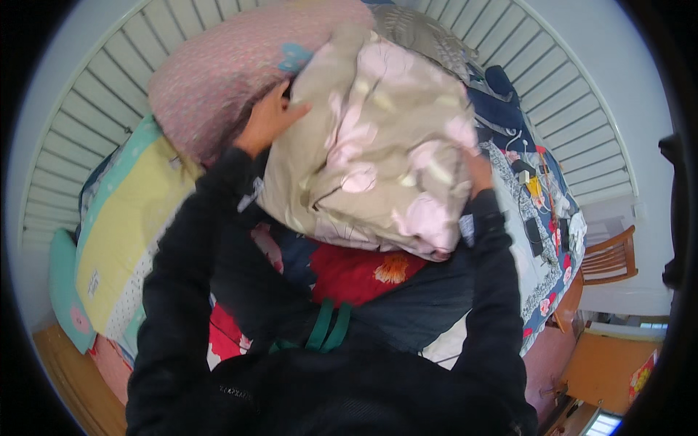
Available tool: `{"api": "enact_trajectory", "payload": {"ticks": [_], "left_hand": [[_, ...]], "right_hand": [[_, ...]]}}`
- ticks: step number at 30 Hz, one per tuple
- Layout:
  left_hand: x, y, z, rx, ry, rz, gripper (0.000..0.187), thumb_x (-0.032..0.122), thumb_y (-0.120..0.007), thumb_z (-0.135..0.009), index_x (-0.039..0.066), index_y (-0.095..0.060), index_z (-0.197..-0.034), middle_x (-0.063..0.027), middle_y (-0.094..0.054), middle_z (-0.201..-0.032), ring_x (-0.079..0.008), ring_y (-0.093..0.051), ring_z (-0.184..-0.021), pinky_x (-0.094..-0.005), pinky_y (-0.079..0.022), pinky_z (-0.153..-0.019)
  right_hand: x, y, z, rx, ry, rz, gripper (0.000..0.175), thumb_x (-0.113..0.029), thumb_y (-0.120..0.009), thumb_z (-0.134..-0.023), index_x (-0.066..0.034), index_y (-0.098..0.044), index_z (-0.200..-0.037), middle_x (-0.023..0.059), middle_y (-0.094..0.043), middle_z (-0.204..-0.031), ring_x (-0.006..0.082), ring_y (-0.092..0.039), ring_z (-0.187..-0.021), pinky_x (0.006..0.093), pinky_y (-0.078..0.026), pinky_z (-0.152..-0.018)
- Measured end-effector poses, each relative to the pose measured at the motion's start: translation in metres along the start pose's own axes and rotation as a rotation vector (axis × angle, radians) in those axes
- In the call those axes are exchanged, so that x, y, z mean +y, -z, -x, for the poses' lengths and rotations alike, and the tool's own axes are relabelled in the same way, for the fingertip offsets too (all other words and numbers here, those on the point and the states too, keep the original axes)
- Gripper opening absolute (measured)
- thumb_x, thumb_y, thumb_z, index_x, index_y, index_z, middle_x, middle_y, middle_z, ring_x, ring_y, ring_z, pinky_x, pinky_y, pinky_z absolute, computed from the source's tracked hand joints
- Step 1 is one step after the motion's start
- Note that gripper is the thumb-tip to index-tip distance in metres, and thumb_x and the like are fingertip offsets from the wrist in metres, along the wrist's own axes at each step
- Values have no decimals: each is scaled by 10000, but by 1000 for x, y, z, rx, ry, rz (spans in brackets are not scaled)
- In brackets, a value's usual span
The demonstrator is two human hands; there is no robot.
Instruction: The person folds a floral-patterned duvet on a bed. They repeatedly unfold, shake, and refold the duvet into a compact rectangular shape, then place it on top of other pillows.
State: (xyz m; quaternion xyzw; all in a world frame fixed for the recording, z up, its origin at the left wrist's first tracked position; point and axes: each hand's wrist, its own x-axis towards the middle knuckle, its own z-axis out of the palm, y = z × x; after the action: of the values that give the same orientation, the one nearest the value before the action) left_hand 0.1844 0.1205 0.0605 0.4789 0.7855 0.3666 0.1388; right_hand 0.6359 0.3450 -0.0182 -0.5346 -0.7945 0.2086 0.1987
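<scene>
A beige pillow or folded bedding with pink flowers [371, 147] lies in front of my bent legs, on the bed. My left hand [275, 117] rests at its upper left edge, thumb and fingers spread, with nothing seen gripped between them. At the right edge of the bundle is my right hand [478, 169]; its fingers are blurred and partly hidden by the cloth, so its grip cannot be made out. A pink speckled bundle of bedding [218, 71] sits just beyond my left hand. Under the beige bundle shows a red floral sheet [349, 272].
Yellow and mint bedding [142, 207] lies at the left. On the right side of the bed are dark blue cloth [496, 109], a black phone-like object [533, 236], a white adapter [524, 177] and cables. A wooden chair [608, 259] stands beyond; a slatted white rail [572, 109] curves behind the bed.
</scene>
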Motion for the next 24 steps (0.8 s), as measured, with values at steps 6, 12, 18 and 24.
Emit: {"api": "enact_trajectory", "payload": {"ticks": [6, 12, 18, 24], "left_hand": [[-43, -109, 65, -201, -261, -40, 586, 368, -768, -814, 13, -646, -1264, -230, -686, -1118, -405, -635, -1029, -447, -501, -931], [-27, -169, 134, -490, -690, -175, 494, 294, -804, -739, 71, -648, -1152, -147, -645, -1102, -342, -581, -1092, -445, -489, -913], [-52, -193, 146, -527, -649, -390, 155, 150, -652, -807, 49, -675, -923, -148, -660, -978, -330, -615, -1020, -491, -506, -795], [-37, -161, 137, -552, -646, -389, 117, 127, -601, -819, 33, -643, -874, -167, -657, -875, -364, -637, -898, -495, -499, -762]], "right_hand": [[19, -87, 63, -95, 96, 241, 549, -442, -691, -846, 64, -643, -1055, 264, -660, -1071, 429, -598, -1052, 473, -502, -886], [-52, -47, 79, -267, 390, 240, 508, -422, -734, -803, 26, -658, -1030, 204, -630, -1034, 391, -551, -1071, 473, -511, -871], [-53, -85, 145, -517, 618, 496, 460, -385, -796, -713, -26, -683, -976, 161, -632, -1018, 341, -566, -1057, 469, -506, -793], [-42, -61, 133, -560, 572, 601, 241, -112, -684, -731, -84, -650, -968, 101, -640, -976, 313, -606, -997, 450, -511, -762]]}}
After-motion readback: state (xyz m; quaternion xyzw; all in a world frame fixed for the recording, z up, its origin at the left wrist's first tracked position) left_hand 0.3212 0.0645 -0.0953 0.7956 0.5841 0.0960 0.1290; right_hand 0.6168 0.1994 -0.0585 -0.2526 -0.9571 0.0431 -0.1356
